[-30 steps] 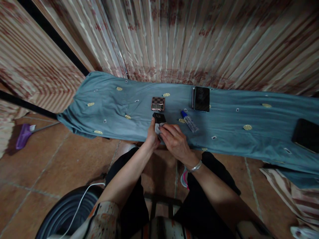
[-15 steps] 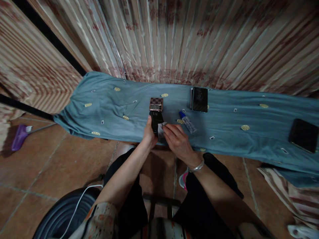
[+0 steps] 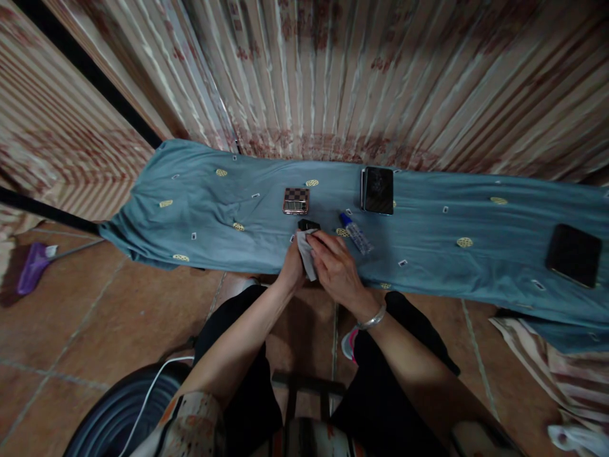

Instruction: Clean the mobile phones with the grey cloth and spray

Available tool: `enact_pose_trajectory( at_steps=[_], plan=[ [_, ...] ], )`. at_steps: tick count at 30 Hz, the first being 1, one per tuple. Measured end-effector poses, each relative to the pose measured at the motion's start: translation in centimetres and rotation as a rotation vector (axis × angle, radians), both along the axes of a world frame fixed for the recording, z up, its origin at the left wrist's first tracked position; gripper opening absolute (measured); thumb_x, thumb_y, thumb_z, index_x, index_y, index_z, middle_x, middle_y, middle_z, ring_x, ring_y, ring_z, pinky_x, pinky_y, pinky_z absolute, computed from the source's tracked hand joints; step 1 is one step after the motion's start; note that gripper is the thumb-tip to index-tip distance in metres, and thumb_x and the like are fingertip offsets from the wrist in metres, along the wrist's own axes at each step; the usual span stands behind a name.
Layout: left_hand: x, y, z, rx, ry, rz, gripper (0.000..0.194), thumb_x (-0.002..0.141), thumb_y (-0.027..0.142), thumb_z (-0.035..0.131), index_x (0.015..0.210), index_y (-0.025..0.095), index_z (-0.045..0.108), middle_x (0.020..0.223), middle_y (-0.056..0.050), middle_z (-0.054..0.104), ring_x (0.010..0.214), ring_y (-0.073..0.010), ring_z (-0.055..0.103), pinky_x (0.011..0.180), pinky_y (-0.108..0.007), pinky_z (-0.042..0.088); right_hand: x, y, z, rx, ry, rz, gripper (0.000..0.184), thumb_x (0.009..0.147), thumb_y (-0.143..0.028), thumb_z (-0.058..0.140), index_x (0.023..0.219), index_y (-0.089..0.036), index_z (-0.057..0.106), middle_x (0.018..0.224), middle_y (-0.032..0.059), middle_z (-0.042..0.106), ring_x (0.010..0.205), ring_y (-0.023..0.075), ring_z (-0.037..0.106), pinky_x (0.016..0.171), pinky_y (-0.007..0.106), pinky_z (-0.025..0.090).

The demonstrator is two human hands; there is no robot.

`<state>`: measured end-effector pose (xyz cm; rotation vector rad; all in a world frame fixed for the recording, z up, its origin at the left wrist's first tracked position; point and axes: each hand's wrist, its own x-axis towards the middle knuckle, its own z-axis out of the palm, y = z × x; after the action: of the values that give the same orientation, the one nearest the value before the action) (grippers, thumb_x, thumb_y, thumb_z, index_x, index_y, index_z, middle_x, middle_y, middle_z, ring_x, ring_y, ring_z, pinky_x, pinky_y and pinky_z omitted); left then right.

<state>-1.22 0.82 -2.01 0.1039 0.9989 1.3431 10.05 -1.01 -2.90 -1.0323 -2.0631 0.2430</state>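
Observation:
My left hand [image 3: 291, 268] grips a small black phone-like device [image 3: 308, 225] from the left, over the near edge of a blue cloth [image 3: 214, 209]. My right hand [image 3: 335, 266] presses a small white wipe [image 3: 307, 252] against the device, fingers closed on the wipe. Only the top end of the device shows above the wipe. A silver bangle sits on my right wrist.
On the blue cloth lie a checkered folded phone [image 3: 295, 200], a small clear bottle with a blue cap [image 3: 356, 233], a black phone [image 3: 378, 189] and another black phone [image 3: 573, 254] at the far right. Striped curtains hang behind. A purple brush [image 3: 32, 270] lies on the tiled floor.
The black device stood more exposed half a second ago; now the white wipe covers most of it and my right hand has slid over it. The camera shifted slightly.

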Motion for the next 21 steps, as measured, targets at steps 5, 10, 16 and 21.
enact_pose_trajectory(
  at_steps=[5, 10, 16, 21],
  plan=[
    [0.4, -0.9, -1.1, 0.148, 0.221, -0.042, 0.013, 0.089, 0.017, 0.059, 0.087, 0.019, 0.072, 0.099, -0.003, 0.078, 0.118, -0.0176, 0.067, 0.106, -0.028, 0.049, 0.1, 0.7, -0.7, 0.041, -0.003, -0.039, 0.045, 0.104, -0.014, 0.039, 0.143, -0.013, 0.061, 0.136, 0.0167, 0.067, 0.123, 0.0283, 0.062, 0.108, 0.049, 0.054],
    [0.5, -1.5, -2.1, 0.23, 0.344, -0.062, 0.018, 0.091, 0.02, 0.058, 0.096, 0.018, 0.075, 0.118, -0.006, 0.078, 0.129, -0.019, 0.063, 0.117, -0.031, 0.039, 0.4, 1.2, -0.9, -0.003, 0.003, -0.062, 0.046, 0.105, -0.018, 0.037, 0.145, -0.016, 0.059, 0.14, 0.0161, 0.066, 0.129, 0.0278, 0.061, 0.114, 0.052, 0.05],
    [0.3, -1.6, -1.9, 0.228, 0.262, -0.076, 0.019, 0.091, 0.031, 0.063, 0.097, 0.019, 0.076, 0.116, -0.006, 0.079, 0.129, -0.0204, 0.064, 0.118, -0.034, 0.04, 0.3, 1.3, -0.6, -0.042, 0.021, -0.069, 0.044, 0.105, -0.021, 0.037, 0.142, -0.018, 0.062, 0.137, 0.015, 0.068, 0.128, 0.0272, 0.063, 0.113, 0.051, 0.05],
    [0.0, -1.5, -1.1, 0.185, 0.215, -0.077, 0.025, 0.093, 0.037, 0.065, 0.102, 0.018, 0.078, 0.119, -0.008, 0.079, 0.133, -0.0209, 0.062, 0.12, -0.032, 0.039, 0.6, 1.6, -1.3, -0.091, 0.056, -0.095, 0.044, 0.105, -0.023, 0.039, 0.142, -0.019, 0.062, 0.138, 0.0152, 0.068, 0.129, 0.0275, 0.063, 0.115, 0.054, 0.049]
  ],
)
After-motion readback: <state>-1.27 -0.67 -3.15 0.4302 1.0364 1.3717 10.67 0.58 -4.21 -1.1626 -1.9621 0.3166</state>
